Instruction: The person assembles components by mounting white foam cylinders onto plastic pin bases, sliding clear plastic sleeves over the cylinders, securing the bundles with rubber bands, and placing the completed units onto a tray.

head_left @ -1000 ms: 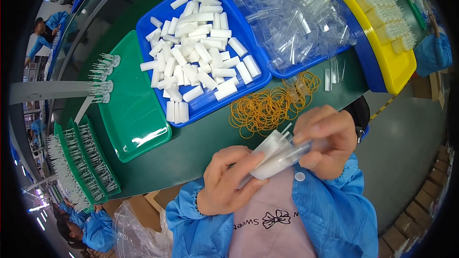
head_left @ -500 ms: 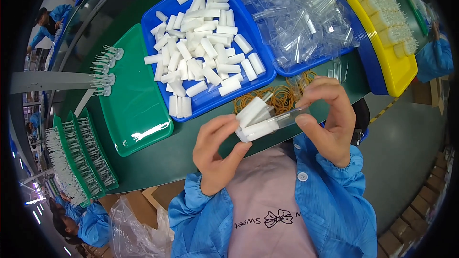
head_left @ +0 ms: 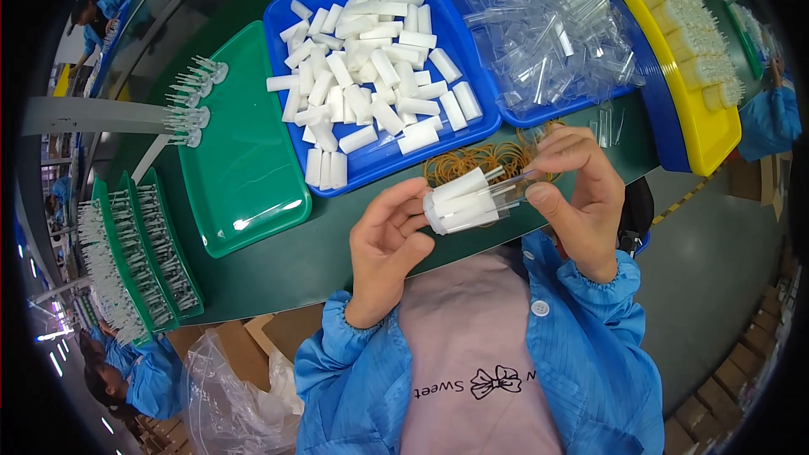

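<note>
Between thumb and fingers, my left hand (head_left: 383,248) grips the round base of a pronged holder (head_left: 462,202) carrying white cylinders side by side. Thin prongs stick out at its right end, with clear plastic around part of it. At that right end, my right hand (head_left: 586,206) pinches a clear plastic piece (head_left: 516,191); how far it reaches over the cylinders I cannot tell. Just beyond lie tangled yellow-brown rubber bands (head_left: 472,160). Farther off, loose white cylinders (head_left: 383,72) fill a blue tray (head_left: 291,131).
Clear plastic pieces (head_left: 548,34) heap in a second blue tray. A yellow tray (head_left: 720,139) at right holds more pronged parts. On the left are a green tray (head_left: 244,185) with several pronged holders (head_left: 190,122) and green racks (head_left: 160,261). People in blue work nearby.
The holder has turned in my left hand, and its splayed white cylinders now sit closer together. My right hand stays at the right end with the clear piece. The view has shifted slightly.
</note>
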The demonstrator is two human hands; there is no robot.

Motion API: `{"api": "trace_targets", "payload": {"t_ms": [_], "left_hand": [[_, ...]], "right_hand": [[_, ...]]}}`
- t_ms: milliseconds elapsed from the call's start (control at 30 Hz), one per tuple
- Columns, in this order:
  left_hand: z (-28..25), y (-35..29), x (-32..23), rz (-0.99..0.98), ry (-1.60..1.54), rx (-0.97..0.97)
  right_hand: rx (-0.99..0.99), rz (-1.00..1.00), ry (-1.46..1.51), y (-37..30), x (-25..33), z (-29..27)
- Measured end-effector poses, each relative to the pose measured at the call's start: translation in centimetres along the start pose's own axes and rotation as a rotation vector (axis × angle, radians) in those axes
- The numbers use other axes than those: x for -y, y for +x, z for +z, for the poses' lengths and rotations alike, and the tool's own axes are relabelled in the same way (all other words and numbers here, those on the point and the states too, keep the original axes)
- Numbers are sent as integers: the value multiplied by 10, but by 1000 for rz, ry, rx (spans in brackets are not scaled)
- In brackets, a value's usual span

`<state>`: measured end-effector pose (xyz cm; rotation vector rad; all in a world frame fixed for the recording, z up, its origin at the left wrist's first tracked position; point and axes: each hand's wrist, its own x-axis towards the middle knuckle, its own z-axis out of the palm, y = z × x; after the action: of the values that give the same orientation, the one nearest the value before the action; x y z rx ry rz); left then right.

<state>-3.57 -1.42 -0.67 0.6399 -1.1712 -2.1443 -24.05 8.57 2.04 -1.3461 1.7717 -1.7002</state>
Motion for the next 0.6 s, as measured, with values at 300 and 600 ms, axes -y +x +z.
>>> {"api": "trace_targets", "payload": {"t_ms": [300,600], "left_hand": [[-5,-1,8,-52,-38,-68],[4,-3,12,55,-61,-34]], "right_hand": [[82,39,-18,-4,2,-2],[25,-37,-99,-11,10,6]]}}
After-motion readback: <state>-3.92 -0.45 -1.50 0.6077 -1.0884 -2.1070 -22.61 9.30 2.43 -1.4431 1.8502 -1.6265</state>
